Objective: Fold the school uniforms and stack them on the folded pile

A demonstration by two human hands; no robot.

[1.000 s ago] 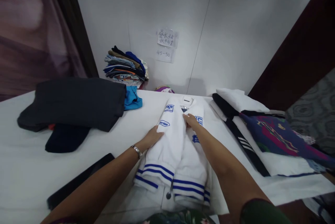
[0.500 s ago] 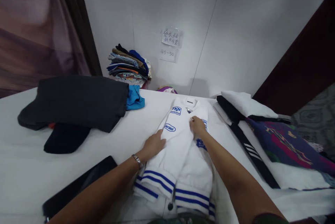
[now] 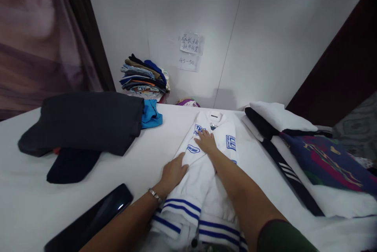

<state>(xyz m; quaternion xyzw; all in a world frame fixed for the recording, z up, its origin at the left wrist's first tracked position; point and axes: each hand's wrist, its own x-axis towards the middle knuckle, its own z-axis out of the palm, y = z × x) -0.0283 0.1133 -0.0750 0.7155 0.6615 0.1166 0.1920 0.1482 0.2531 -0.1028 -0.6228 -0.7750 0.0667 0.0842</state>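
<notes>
A white jacket (image 3: 216, 169) with blue embroidered badges and blue-striped cuffs and hem lies in front of me, its collar toward the wall. One sleeve is folded lengthwise over its front. My left hand (image 3: 173, 171), with a metal bracelet at the wrist, rests on the outer edge of that sleeve, thumb and fingers apart. Across the upper chest reaches my right hand (image 3: 206, 141), its fingers spread on the fabric beside the top badge, which it partly covers. Neither hand lifts the cloth.
A dark folded garment (image 3: 91, 120) and a blue cloth (image 3: 151, 114) lie to the left. Nearer me is a black glossy slab (image 3: 94, 216). Folded clothes (image 3: 144, 75) are stacked by the wall, under paper signs (image 3: 190, 52). More garments (image 3: 321, 157) lie along the right side.
My right hand has moved left across the jacket's front, from near the opening to the upper left badge, and its fingers have spread. My left hand stays on the sleeve edge.
</notes>
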